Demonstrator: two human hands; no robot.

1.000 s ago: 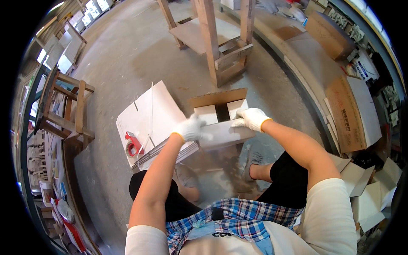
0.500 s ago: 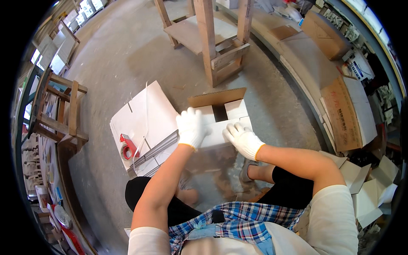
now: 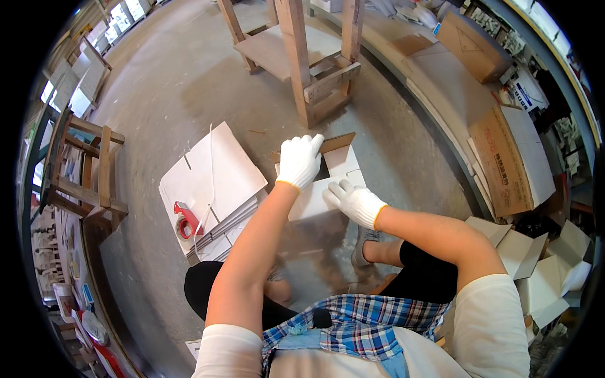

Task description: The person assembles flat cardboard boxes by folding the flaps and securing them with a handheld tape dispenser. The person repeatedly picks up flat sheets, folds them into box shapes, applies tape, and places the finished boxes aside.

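A small white cardboard box (image 3: 314, 200) with a brown inside stands on the floor in front of me, partly folded. Its near white flap lies over the opening, and a dark gap shows behind it. My left hand (image 3: 299, 161), in a white knit glove, reaches across the box to the raised brown far flap (image 3: 338, 142). Its fingers are stretched out over that flap's edge and hide part of it. On the near flap's right part lies my gloved right hand (image 3: 355, 201), fingers extended, holding nothing.
Left of the box lies a stack of flat white cartons (image 3: 220, 165) with a red tape dispenser (image 3: 187, 220) on it. A wooden stand (image 3: 301, 75) rises beyond. Opened cartons (image 3: 535, 268) are piled at right, near a brown box (image 3: 501, 160).
My left hand has moved from the box's left side up and right to the far flap. My right hand stays on the near flap. The view has shifted slightly.
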